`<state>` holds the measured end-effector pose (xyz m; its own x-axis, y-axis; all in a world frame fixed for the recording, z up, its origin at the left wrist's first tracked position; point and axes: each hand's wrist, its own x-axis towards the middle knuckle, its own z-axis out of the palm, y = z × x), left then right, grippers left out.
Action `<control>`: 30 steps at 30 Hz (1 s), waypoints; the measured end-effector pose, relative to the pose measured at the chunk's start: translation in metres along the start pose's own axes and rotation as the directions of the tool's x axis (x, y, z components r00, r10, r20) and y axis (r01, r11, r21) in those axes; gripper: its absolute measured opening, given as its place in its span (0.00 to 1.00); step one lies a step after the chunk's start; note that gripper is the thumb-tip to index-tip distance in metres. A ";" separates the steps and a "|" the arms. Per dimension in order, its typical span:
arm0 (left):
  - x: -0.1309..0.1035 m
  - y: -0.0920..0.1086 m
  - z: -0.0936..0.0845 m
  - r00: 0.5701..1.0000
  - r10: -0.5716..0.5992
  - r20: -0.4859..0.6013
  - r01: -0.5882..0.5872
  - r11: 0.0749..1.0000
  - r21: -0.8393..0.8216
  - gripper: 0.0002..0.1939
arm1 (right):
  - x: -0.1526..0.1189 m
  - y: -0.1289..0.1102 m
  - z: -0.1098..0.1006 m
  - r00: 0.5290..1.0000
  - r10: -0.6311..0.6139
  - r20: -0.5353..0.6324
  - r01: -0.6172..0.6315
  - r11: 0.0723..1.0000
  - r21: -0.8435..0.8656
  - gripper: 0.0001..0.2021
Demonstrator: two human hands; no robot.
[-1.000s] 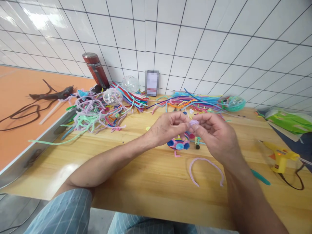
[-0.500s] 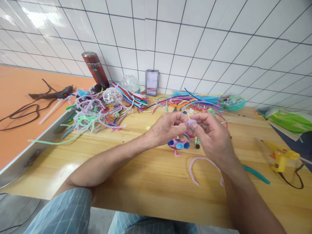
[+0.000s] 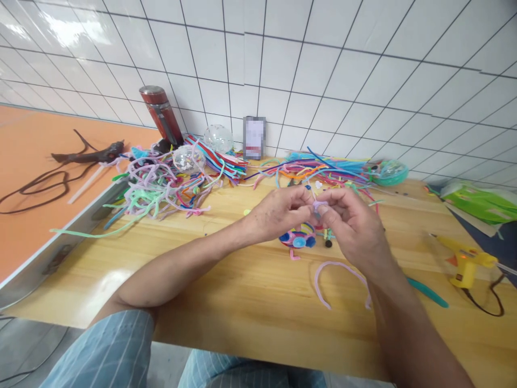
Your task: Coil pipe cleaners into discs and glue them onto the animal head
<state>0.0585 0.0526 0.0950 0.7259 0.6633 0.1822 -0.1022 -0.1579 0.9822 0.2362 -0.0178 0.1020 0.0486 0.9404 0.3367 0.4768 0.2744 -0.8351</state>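
Note:
Both my hands meet above the middle of the wooden table. My left hand (image 3: 283, 213) pinches one side of a small lilac pipe cleaner (image 3: 321, 205) bent into a compact shape, with a thin end sticking up. My right hand (image 3: 353, 226) grips its other side between thumb and fingers. Partly hidden below them sits a colourful craft figure (image 3: 298, 238) with blue discs and a pink foot. Nearer me, a curved lilac pipe cleaner (image 3: 319, 283) lies on the table, partly behind my right wrist.
Tangled pipe cleaners (image 3: 149, 188) and clear balls (image 3: 189, 159) lie to the left, near a red thermos (image 3: 161, 116). A phone (image 3: 254, 137) leans on the tiled wall. To the right are a yellow glue gun (image 3: 464, 264) and a teal-handled tool (image 3: 428, 292).
My fingers have shifted slightly around the lilac pipe cleaner, and more of its bent shape shows between them. The whole view has moved a little; the things on the table stay put.

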 end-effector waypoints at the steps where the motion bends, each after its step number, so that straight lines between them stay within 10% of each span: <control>1: 0.001 0.001 0.000 1.000 -0.007 0.014 0.008 0.999 -0.038 0.06 | 0.000 -0.001 -0.001 1.000 0.002 -0.006 -0.002 1.000 0.000 0.06; 30: 0.009 -0.011 -0.008 0.990 0.024 0.139 -0.004 0.990 -0.143 0.14 | 0.003 -0.004 -0.006 0.999 0.040 -0.001 -0.039 0.980 0.196 0.10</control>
<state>0.0606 0.0661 0.0858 0.8106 0.5514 0.1971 -0.2013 -0.0537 0.9781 0.2393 -0.0177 0.1091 0.0687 0.9504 0.3034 0.2935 0.2714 -0.9166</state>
